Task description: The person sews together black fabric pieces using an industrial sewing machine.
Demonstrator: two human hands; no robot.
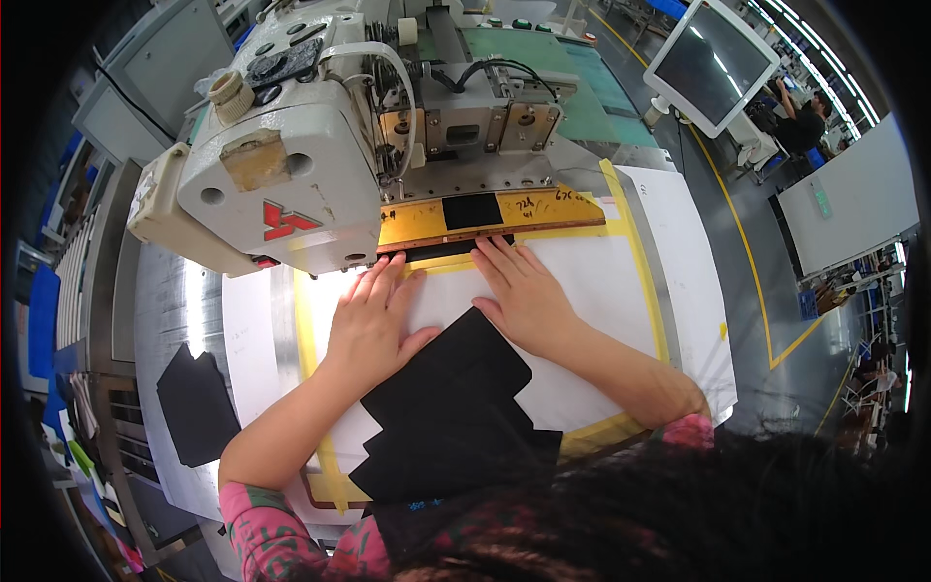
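My left hand [373,315] lies flat with its fingers stretched forward, the fingertips at the left end of a narrow black fabric strip [441,252]. My right hand [524,296] is flat too, its fingertips on the strip's right part. Just beyond the fingertips, a yellow clamp bar [543,221] with a black patch runs along the strip. How far the strip reaches under the bar is hidden. Between my forearms rests a dark, step-edged stack of fabric pieces [456,407], near my right thumb; its lower end goes out of sight below me.
The white sewing machine head [310,175] stands at the far left of my hands. White sheeting edged with yellow tape [635,257] covers the worktop. Another black fabric piece [197,407] lies at left. A monitor [711,63] stands far right, with a seated person [803,121] beyond.
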